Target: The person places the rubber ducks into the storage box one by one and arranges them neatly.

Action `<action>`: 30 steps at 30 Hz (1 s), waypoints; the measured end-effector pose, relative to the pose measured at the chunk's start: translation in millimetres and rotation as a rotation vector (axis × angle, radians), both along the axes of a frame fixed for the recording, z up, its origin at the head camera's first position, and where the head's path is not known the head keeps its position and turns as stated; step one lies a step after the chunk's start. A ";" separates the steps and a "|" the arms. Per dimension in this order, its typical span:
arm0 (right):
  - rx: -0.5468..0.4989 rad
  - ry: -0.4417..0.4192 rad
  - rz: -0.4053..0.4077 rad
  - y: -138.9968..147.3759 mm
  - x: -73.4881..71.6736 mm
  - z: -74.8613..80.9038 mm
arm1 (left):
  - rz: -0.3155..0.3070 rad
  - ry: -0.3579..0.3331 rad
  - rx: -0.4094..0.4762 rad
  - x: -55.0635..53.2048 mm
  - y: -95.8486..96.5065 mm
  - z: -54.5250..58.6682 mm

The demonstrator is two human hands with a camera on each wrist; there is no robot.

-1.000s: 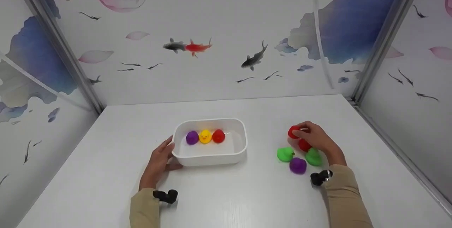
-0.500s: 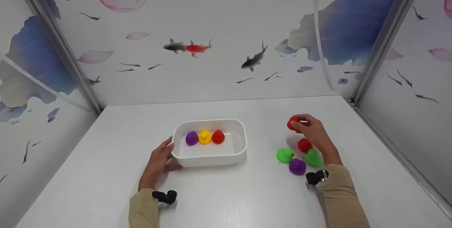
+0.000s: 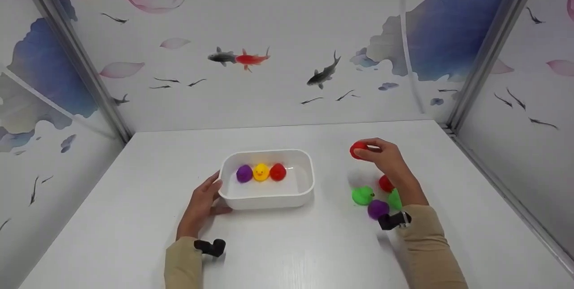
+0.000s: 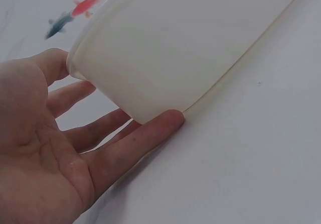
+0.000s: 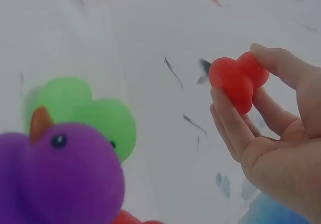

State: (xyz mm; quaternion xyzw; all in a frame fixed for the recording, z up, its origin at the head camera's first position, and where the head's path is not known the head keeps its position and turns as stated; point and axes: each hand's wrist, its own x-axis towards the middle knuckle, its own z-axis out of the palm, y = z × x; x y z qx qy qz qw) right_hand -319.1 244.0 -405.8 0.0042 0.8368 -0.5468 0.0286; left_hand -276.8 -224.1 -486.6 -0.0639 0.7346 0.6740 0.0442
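Note:
My right hand (image 3: 388, 159) pinches a red rubber duck (image 5: 232, 83) between thumb and fingertips, raised above the table at the right. Below it a green duck (image 3: 362, 196), a purple duck (image 3: 378, 209), another red duck (image 3: 386, 183) and a second green duck (image 3: 395, 199) sit close together; my forearm partly covers these last two. At the left end of a white plastic box (image 3: 267, 201), my left hand (image 3: 199, 204) holds the corner, thumb along the near wall (image 4: 165, 78) and fingers at the rim. Inside stand a purple duck (image 3: 244, 173), a yellow duck (image 3: 261, 172) and a red duck (image 3: 278, 172) in a row.
The white table (image 3: 287, 244) is bounded at the back by a panel (image 3: 278, 109) printed with fish and petals. Side panels with metal corner posts (image 3: 489, 51) stand left and right. A small black camera (image 3: 394, 220) sits at the right cuff, another (image 3: 210, 248) at the left.
My right hand has lifted the red duck from beside the other ducks and carried it up and to the left. The left hand and the box have stayed in place.

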 end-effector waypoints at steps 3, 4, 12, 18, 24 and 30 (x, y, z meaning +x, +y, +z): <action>-0.010 0.019 0.006 -8.2 3.3 6.1 | 0.003 -0.005 0.003 -1.0 0.3 0.5; -0.015 0.030 0.011 -10.7 4.1 7.6 | 0.001 -0.004 0.005 -1.1 0.3 0.8; -0.026 0.080 0.057 -31.0 8.6 14.6 | -0.002 0.000 0.029 -0.8 2.4 3.5; -0.030 0.095 0.078 -44.4 5.7 13.0 | -0.016 -0.008 0.039 -1.7 3.2 3.3; -0.049 0.095 0.129 -63.9 -0.2 15.2 | -0.005 -0.001 0.039 -1.3 0.9 2.6; -0.017 0.073 0.131 -88.8 -6.0 17.7 | -0.007 0.001 0.027 -0.5 1.9 3.0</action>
